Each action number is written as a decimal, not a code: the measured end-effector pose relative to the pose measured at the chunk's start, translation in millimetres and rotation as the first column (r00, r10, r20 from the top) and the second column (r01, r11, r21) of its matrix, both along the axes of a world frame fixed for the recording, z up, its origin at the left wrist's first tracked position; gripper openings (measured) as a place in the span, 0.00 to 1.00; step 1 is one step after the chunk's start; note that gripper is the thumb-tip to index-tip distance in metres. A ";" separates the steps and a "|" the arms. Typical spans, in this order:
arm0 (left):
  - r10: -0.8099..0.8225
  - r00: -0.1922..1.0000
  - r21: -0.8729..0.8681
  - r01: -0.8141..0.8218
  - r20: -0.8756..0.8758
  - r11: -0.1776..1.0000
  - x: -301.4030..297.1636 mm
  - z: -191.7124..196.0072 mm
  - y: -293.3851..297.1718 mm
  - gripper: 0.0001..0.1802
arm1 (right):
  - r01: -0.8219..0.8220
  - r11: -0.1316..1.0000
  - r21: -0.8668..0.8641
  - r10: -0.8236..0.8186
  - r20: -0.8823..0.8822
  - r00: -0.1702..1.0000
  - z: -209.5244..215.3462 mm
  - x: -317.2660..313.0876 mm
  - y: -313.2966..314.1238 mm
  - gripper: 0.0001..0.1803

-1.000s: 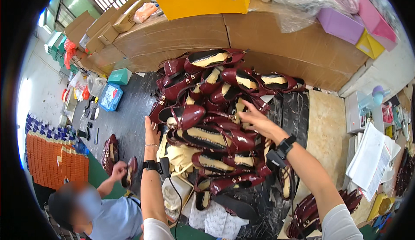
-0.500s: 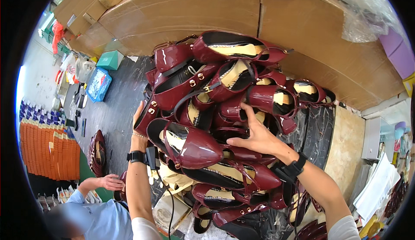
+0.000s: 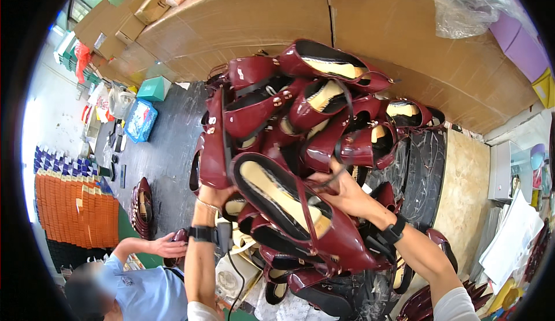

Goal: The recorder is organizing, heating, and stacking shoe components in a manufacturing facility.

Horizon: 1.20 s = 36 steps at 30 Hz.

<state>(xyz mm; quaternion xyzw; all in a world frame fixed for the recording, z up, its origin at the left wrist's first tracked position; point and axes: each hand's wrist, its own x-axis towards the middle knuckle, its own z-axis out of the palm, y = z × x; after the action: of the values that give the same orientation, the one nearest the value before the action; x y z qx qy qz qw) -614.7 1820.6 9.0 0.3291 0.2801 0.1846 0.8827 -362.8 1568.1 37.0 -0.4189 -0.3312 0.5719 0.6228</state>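
Burgundy patent flats point(image 3: 254, 116) lie heaped on your side of the brown cardboard carton point(image 3: 243, 29), and the step in hand looks like handling several together; the next move probably calls for steady support from both sides. One strapped flat point(image 3: 341, 246) tilts between your hands, well out from the carton. Your left hand point(image 3: 217, 195) is mostly hidden among the flats, its grip impossible to tell; your right hand point(image 3: 345, 195) touches them half spread, fingertips hidden, so its hold is unclear too.

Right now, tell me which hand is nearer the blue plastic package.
Left. The left hand is below and right of the package; the right hand farther right, among glossy burgundy shoes.
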 end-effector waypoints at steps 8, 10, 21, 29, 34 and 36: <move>0.137 0.868 0.875 0.455 -0.477 0.166 18.4 75.1 -117.7 0.30 | 0.121 0.989 0.084 -0.124 0.035 0.992 86.4 28.9 -117.4 0.52; -0.045 0.861 0.828 0.501 -0.507 0.250 64.5 59.2 -168.2 0.31 | 0.372 0.927 -0.051 -0.354 0.211 0.911 93.4 51.5 -174.5 0.53; -0.791 0.340 0.385 0.912 -0.509 0.144 234.1 102.1 -406.3 0.37 | 0.858 0.408 -0.313 -0.434 0.760 0.484 63.5 121.3 -381.2 0.31; -0.040 0.988 0.950 0.157 -0.152 0.269 150.4 150.9 -245.7 0.08 | 0.592 0.798 -0.115 -0.213 0.865 0.455 131.8 96.3 -208.3 0.33; 0.285 0.837 0.815 0.283 -0.468 0.506 128.8 44.8 -62.3 0.35 | 0.186 0.980 0.073 -0.133 0.931 0.339 111.1 104.0 -71.2 0.53; 0.104 0.811 0.732 0.455 -0.576 0.506 154.6 33.3 -55.3 0.41 | 0.225 0.973 -0.054 -0.027 0.938 0.345 97.5 112.0 -44.5 0.55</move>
<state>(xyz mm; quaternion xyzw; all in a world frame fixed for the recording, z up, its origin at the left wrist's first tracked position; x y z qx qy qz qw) -460.1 1765.3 42.3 0.7809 0.3589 0.0974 0.5019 -250.8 1523.6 134.6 -0.7457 -0.5409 0.2094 0.3277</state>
